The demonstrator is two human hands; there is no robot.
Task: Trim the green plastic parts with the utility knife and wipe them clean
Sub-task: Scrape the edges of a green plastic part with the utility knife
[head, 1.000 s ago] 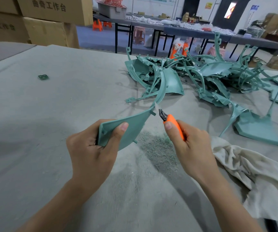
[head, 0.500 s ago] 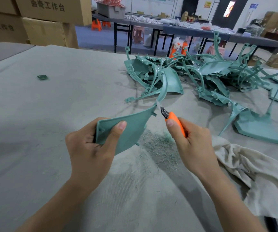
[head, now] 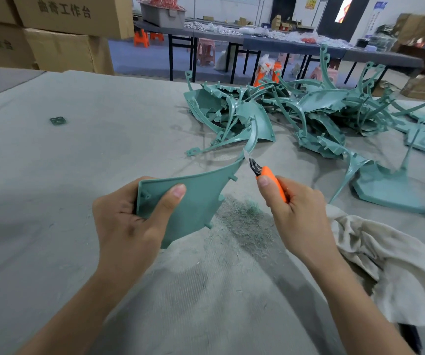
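The left hand point(head: 127, 226) grips one green part point(head: 193, 198), fingers clamped on it. The right hand point(head: 301, 213) squeezes the orange knife point(head: 270, 179), blade at the part's thin tip. Shavings point(head: 247, 221) on the bench point(head: 52, 201) suggest some trimming is done, but a big pile of parts point(head: 308, 116) waits and the cloth point(head: 398, 265) lies unused.

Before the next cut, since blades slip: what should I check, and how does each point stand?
1. Left hand grips part: ok.
2. Right hand holds knife: ok.
3. Blade at part's thin edge: ok.
4. Left hand away from blade: ok.
5. Cloth beside right hand for wiping: ok.
6. Blade sharp: cannot tell.
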